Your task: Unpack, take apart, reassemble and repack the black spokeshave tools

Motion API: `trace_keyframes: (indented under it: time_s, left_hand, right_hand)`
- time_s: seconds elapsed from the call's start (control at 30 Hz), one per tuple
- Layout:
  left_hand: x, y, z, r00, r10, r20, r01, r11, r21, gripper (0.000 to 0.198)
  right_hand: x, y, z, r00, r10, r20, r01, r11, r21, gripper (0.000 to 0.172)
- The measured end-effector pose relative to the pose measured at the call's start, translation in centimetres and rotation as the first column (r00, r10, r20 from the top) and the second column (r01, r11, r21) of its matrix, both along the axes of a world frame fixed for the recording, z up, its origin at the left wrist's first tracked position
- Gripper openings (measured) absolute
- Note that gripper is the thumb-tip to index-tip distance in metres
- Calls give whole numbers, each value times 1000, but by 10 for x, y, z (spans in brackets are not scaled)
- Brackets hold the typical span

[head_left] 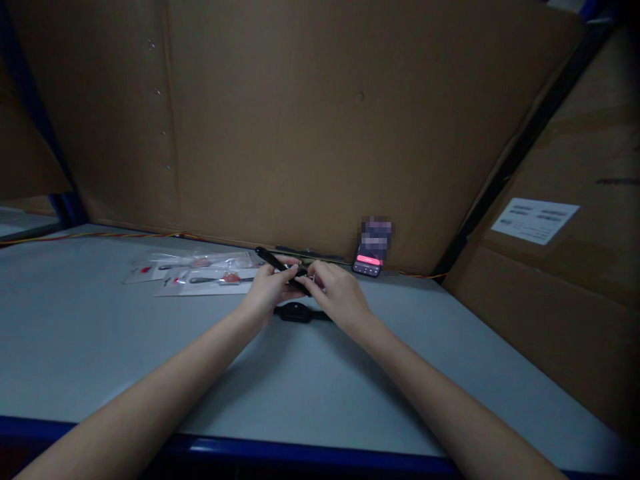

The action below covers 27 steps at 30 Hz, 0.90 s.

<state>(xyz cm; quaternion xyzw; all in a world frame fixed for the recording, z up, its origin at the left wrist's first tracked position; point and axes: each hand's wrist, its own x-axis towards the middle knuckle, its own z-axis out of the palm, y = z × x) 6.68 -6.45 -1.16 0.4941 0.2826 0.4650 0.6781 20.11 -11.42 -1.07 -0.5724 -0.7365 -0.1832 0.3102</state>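
Observation:
Both my hands meet above the grey table (100,333). My left hand (270,288) is closed on a black watch with a strap (273,260) that sticks up and to the left. My right hand (336,293) pinches the same watch from the right side. A second black watch (298,313) lies flat on the table just below my hands.
Clear plastic packets with small tools (200,273) lie to the left of my hands. A phone with a lit screen (369,261) leans against the cardboard wall (300,120) behind. A cardboard box with a white label (535,220) stands at the right. A red-yellow wire (100,235) runs along the back edge.

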Motion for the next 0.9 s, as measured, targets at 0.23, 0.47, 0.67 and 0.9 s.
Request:
trace_keyframes:
  time_s: [0.23, 0.47, 0.67, 0.9]
  left_hand:
    - [1, 1, -1, 999, 45, -24, -44, 996, 74, 14]
    - [1, -1, 1, 999, 51, -16, -49, 995, 82, 14]
    - [0, -1, 3, 998, 59, 8, -59, 997, 45, 12]
    - [2, -3, 3, 998, 57, 14, -56, 998, -14, 10]
  right_hand:
    - [-6, -1, 1, 996, 23, -82, -25, 1000, -12, 11]
    - [-8, -2, -1, 996, 66, -55, -64, 998, 23, 13]
    - [-1, -1, 1, 988, 139, 71, -143, 988, 55, 38]
    - [-3, -1, -2, 991, 38, -129, -31, 998, 53, 15]
